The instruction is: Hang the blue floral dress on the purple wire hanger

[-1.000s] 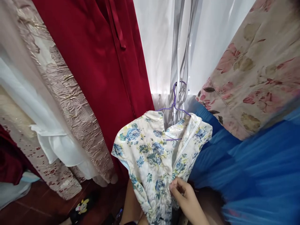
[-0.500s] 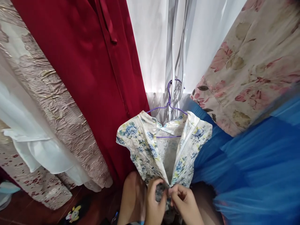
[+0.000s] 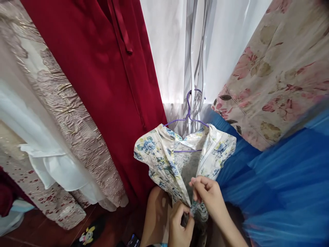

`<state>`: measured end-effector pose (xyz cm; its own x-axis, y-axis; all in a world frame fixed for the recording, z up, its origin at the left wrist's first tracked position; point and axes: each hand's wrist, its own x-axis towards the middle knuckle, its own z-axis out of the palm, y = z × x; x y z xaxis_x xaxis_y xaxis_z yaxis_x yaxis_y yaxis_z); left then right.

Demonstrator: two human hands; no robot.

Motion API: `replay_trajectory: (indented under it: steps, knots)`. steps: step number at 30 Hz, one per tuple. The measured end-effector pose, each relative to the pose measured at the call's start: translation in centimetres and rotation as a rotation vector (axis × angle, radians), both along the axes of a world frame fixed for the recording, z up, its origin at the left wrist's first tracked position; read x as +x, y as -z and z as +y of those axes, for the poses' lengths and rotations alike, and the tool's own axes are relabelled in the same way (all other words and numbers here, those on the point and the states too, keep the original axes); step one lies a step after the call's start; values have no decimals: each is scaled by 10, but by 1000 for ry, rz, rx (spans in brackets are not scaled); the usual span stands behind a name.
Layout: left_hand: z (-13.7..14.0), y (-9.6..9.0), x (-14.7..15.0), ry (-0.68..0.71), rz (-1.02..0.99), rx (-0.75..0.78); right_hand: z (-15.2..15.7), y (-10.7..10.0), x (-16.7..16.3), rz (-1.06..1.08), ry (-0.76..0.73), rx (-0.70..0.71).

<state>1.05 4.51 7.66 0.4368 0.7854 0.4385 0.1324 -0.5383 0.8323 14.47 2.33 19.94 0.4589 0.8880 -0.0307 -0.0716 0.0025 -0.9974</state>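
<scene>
A sleeveless-looking floral garment (image 3: 159, 164), white with blue and yellow flowers and short cap shoulders, hangs on a purple hanger (image 3: 189, 113). Its front lies open in a long V that narrows downward. At the bottom of the V, my left hand (image 3: 181, 219) pinches the garment's fabric between thumb and fingers. Higher up, my right hand (image 3: 207, 190) is closed in a pinch over the right edge of the opening. What its fingertips hold, if anything, is hidden. The garment's lower part is bunched below and behind my hands.
White metal bars (image 3: 192, 61) carry the hanger hook. Around them hang a dark red garment (image 3: 102, 85), a pink floral one (image 3: 257, 89), blue tulle (image 3: 288, 178) and textured pink cloth (image 3: 74, 113). A bare knee (image 3: 156, 212), a phone-like object (image 3: 133, 240) and a dark slipper (image 3: 88, 235) are below.
My right hand has moved up from beside my left hand along the opening's right edge. My left hand stays pinched at the bottom of the V. The view has shifted slightly.
</scene>
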Motion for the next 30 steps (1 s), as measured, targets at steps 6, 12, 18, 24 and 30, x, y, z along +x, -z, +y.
replay_trajectory:
  steps: [6, 12, 18, 24, 30]
  knots:
    - [2, -10, -6, -69, -56, -161, -12, 17, 3, -181, -188, -36]
    - [1, -10, -6, -23, -55, -198, -35, 69, -10, -320, -119, -59]
    - [1, -19, -4, -66, -39, -192, -29, 74, -14, -359, -47, -85]
    - [1, -16, -11, -51, -5, -150, -33, 63, -4, -127, -316, -68]
    - [0, -15, -7, -69, 6, -70, -27, 50, -3, 190, -301, -179]
